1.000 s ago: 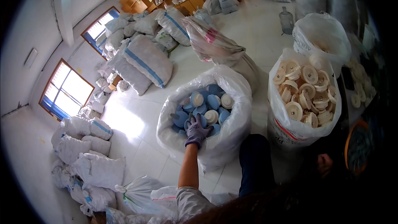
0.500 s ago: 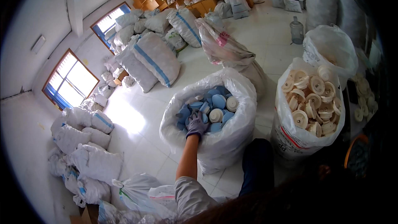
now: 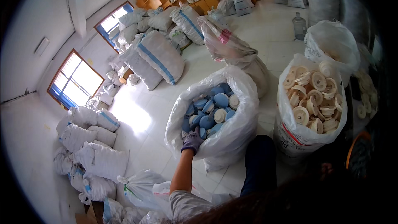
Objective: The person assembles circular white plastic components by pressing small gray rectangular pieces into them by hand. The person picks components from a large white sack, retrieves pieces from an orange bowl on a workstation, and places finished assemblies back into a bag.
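My left hand (image 3: 192,141), in a purple-grey glove, reaches over the near left rim of a large white plastic bag (image 3: 244,135). Its thumb and fingers are apart, beside the blue discs inside, and the fingertips are partly hidden. Many round blue plastic pieces (image 3: 222,99) fill the bag, some turned to show white stepped undersides (image 3: 219,115). My right hand cannot be made out; the lower right is very dark. Close to the blue pieces' bag, on its right, stands a second white bag (image 3: 290,139), heaped with cream-coloured round plastic pieces (image 3: 318,81).
Behind the blue pieces' bag leans a tall tied sack (image 3: 226,43). Stuffed white sacks (image 3: 161,56) line the left and far sides. A clear water jug (image 3: 299,27) and an open white bag (image 3: 331,43) stand at the right. My dark trouser leg (image 3: 259,164) is beside the bag.
My left hand has drawn back from atop the blue pieces to the bag's near left rim. The whole view has shifted slightly.
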A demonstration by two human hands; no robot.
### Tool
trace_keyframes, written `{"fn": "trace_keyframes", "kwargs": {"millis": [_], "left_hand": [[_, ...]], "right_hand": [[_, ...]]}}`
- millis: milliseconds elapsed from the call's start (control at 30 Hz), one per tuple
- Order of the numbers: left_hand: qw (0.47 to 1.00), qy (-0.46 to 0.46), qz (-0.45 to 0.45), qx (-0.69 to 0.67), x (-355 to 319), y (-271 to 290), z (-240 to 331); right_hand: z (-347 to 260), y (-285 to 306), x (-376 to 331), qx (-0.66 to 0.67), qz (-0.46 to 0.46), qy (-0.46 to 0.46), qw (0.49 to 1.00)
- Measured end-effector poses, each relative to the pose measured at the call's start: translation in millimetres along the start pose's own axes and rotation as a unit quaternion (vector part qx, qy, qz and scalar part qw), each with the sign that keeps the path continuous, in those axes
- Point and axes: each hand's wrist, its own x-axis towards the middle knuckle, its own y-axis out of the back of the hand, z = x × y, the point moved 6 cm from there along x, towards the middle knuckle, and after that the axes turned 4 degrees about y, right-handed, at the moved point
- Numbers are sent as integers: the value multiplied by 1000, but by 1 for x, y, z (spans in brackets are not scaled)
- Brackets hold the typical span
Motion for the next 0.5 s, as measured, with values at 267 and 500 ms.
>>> {"fn": "trace_keyframes", "kwargs": {"millis": [267,500], "left_hand": [[994,-8,76,-72,-8,17,7],[649,-105,-37,-752,-27,44,3]], "right_hand": [[63,-23,-11,20,-18,-39,999],[92,-28,-10,0,-24,-24,999]]}}
